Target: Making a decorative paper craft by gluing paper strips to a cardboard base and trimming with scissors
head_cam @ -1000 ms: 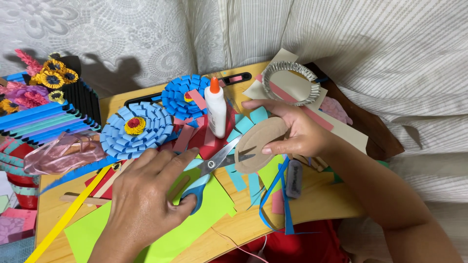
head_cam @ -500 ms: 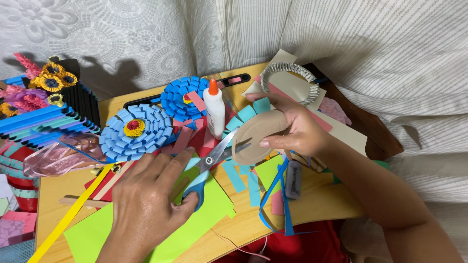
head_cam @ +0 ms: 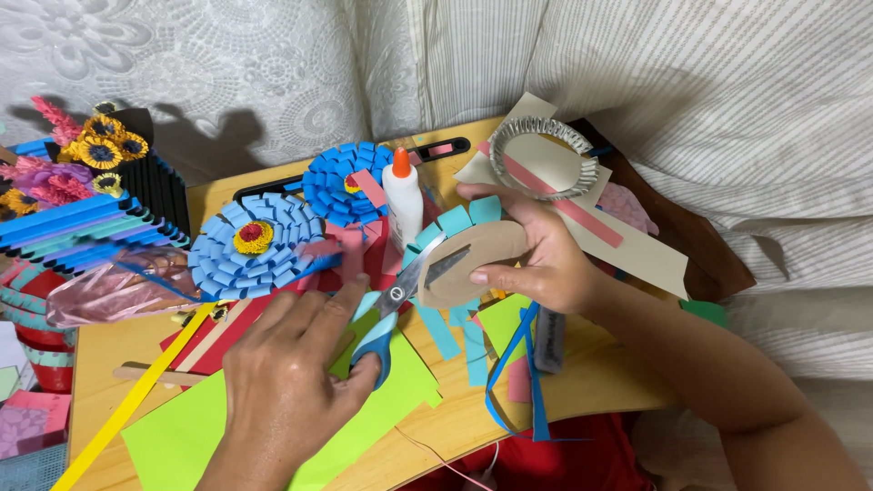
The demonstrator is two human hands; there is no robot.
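Observation:
My right hand (head_cam: 546,259) holds a round brown cardboard disc (head_cam: 477,259) with light blue paper strips (head_cam: 459,218) stuck along its top edge. My left hand (head_cam: 291,382) grips the blue handles of a pair of scissors (head_cam: 386,318). The scissor blades point up and to the right, and their tips lie against the left side of the disc. A white glue bottle (head_cam: 403,205) with an orange cap stands just behind the scissors. Lime green paper (head_cam: 400,391) lies under my left hand.
Two blue paper flowers (head_cam: 259,245) (head_cam: 346,182) lie on the wooden tray table (head_cam: 582,382). A foil pan (head_cam: 544,156) sits on beige card at the back right. Folded blue and black paper crafts (head_cam: 82,218) stand at the left. A yellow strip (head_cam: 127,405) and loose blue strips (head_cam: 518,364) lie in front.
My left hand has closed its fingers onto the scissor handles. My right hand has lifted the disc a little toward the blades.

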